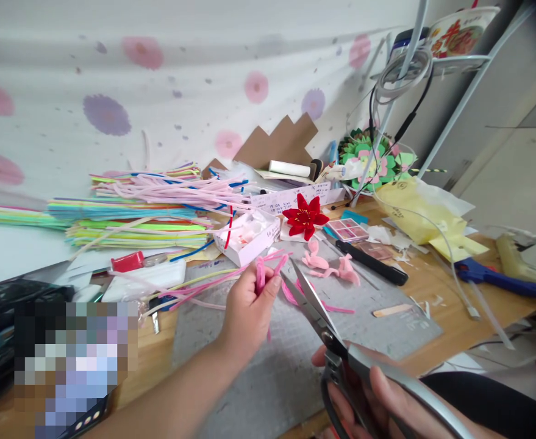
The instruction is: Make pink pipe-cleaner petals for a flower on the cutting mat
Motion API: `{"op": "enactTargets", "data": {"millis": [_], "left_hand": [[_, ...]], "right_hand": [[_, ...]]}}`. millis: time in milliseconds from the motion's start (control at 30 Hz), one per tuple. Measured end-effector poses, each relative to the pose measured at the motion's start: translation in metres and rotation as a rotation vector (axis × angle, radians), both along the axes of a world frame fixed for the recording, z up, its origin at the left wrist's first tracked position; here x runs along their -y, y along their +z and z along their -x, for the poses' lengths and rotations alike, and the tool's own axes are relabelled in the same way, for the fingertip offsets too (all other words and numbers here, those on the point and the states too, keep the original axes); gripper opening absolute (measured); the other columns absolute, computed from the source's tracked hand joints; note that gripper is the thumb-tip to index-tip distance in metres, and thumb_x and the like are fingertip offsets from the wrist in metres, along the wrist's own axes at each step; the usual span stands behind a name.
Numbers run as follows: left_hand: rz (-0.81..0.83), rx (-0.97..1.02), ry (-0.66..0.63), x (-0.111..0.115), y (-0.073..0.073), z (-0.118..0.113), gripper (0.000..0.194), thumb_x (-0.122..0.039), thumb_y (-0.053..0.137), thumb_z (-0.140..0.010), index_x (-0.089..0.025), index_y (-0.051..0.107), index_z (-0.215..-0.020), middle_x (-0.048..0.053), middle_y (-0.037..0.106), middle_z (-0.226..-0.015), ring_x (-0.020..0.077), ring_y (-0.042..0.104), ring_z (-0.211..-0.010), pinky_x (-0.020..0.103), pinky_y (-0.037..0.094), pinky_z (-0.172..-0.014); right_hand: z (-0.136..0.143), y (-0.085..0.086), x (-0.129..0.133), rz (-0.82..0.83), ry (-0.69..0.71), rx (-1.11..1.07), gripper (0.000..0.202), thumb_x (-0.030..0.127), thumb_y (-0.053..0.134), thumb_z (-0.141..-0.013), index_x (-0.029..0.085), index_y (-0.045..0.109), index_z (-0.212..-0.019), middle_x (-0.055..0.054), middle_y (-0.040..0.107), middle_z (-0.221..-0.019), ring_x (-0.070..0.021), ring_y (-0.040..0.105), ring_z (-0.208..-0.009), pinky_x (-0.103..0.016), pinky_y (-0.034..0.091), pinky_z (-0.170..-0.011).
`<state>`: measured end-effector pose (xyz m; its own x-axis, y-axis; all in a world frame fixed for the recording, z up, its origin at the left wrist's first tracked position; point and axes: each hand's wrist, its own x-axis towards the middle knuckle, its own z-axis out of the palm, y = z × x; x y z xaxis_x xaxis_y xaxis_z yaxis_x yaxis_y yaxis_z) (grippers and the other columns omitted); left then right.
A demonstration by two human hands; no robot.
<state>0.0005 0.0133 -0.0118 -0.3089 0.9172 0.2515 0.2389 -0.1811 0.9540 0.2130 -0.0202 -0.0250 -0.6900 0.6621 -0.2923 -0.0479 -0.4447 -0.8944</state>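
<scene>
My left hand is closed on a bent pink pipe cleaner, pinched between thumb and fingers above the grey mat. In my right hand is a large pair of scissors, its blades parted and their tips close to the pink loop. More pink pipe cleaner lies on the mat behind the blades. Light pink shaped pieces rest farther back, near a red pipe-cleaner flower.
Bundles of coloured pipe cleaners lie at the back left, beside a white box. A black long-handled tool, a wooden stick and a blue glue gun lie right. The grey cutting mat covers the table's middle.
</scene>
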Motion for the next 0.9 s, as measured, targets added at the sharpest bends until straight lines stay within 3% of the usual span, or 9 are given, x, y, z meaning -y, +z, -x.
{"op": "enactTargets", "data": {"millis": [233, 433, 767, 900], "left_hand": [[-0.068, -0.184, -0.033, 0.005, 0.003, -0.001, 0.016, -0.027, 0.054, -0.083, -0.019, 0.053, -0.069, -0.002, 0.05, -0.066, 0.0135, 0.044, -0.062, 0.025, 0.034, -0.062], [-0.101, -0.16, -0.051, 0.006, 0.001, -0.001, 0.019, -0.029, 0.053, -0.084, -0.02, 0.054, -0.068, 0.0, 0.052, -0.068, 0.015, 0.045, -0.064, 0.026, 0.034, -0.065], [-0.042, -0.174, -0.053, 0.006, -0.003, -0.001, 0.021, -0.03, 0.05, -0.084, -0.019, 0.049, -0.066, -0.002, 0.046, -0.062, 0.0131, 0.04, -0.057, 0.025, 0.032, -0.059], [0.077, -0.108, -0.014, 0.0, -0.011, 0.001, 0.02, -0.032, 0.047, -0.086, -0.02, 0.046, -0.07, -0.003, 0.045, -0.06, 0.0123, 0.041, -0.055, 0.025, 0.032, -0.058]], "right_hand": [[0.001, 0.001, -0.001, 0.065, -0.032, -0.094, 0.067, 0.071, 0.044, -0.075, 0.022, 0.047, -0.121, -0.003, 0.049, -0.077, -0.0082, 0.04, -0.05, -0.027, 0.042, -0.056], [0.0, 0.0, 0.002, 0.094, -0.082, -0.097, 0.062, 0.067, 0.052, -0.073, 0.025, 0.047, -0.119, 0.0, 0.047, -0.073, -0.0075, 0.04, -0.052, -0.023, 0.038, -0.053], [-0.003, 0.013, -0.006, -0.169, 0.015, 0.032, 0.045, 0.057, 0.049, -0.082, 0.017, 0.049, -0.105, 0.005, 0.042, -0.052, -0.0066, 0.036, -0.041, -0.017, 0.027, -0.038], [-0.015, 0.023, -0.017, -0.189, -0.213, -0.101, 0.041, 0.055, 0.048, -0.083, 0.021, 0.05, -0.107, 0.007, 0.038, -0.047, -0.0081, 0.034, -0.037, -0.024, 0.039, -0.045]]}}
